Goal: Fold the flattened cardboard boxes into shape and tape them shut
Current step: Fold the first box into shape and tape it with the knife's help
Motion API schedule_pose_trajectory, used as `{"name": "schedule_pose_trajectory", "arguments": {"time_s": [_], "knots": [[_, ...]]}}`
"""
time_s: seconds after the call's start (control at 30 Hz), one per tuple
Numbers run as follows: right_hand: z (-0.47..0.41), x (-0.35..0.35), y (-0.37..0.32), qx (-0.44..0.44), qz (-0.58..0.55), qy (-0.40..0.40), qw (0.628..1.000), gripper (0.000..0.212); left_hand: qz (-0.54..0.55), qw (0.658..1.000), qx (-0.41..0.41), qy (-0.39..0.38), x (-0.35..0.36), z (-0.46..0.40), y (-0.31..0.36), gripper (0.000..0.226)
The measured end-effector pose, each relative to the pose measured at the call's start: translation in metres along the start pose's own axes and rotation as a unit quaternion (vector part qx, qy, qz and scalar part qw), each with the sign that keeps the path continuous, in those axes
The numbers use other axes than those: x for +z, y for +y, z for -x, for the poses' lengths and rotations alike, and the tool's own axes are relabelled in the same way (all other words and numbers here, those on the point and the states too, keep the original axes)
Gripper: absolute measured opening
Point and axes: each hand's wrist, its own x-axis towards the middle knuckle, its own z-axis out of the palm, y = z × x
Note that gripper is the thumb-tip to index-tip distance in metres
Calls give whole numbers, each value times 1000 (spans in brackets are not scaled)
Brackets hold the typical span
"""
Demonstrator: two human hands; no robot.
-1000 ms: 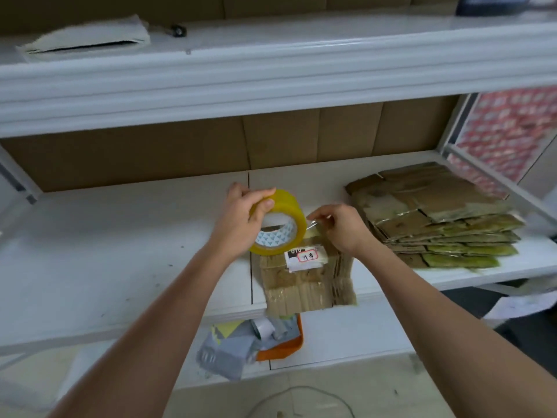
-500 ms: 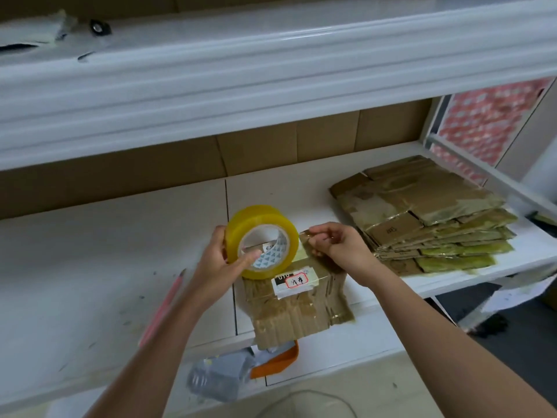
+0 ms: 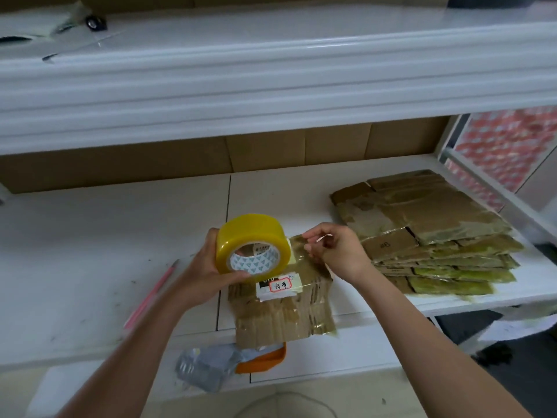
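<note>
A worn cardboard box (image 3: 280, 315) with a white label lies on the white shelf (image 3: 90, 254), its front edge hanging over the shelf's lip. My left hand (image 3: 205, 267) grips a yellow roll of clear tape (image 3: 251, 242) just above the box's far left part. My right hand (image 3: 334, 251) pinches the free end of the tape (image 3: 297, 247), which is stretched a short way right from the roll over the box's far edge. A stack of flattened, taped cardboard boxes (image 3: 428, 233) lies to the right on the same shelf.
A pink pencil (image 3: 150, 294) lies on the shelf left of my left arm. Below the shelf edge are an orange object (image 3: 265, 359) and grey plastic bags (image 3: 205, 368). An upper shelf (image 3: 271, 86) overhangs the work area. Brown cardboard lines the back wall.
My left hand has shifted its grip from the top of the roll to its left side and underside. A short length of tape is now drawn out between roll and right hand.
</note>
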Motion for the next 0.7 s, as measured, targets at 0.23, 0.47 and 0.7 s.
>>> {"name": "schedule_pose_trajectory", "arguments": {"time_s": [0.23, 0.47, 0.7], "knots": [[-9, -32, 29, -9, 9, 41, 999, 25, -5, 1000, -6, -6, 4, -4, 0, 74], [-3, -27, 42, 38, -65, 37, 997, 26, 3, 1000, -19, -10, 3, -8, -8, 75], [-2, -16, 48, 77, -126, 28, 989, 21, -4, 1000, -16, -15, 2, -10, -10, 70]]}}
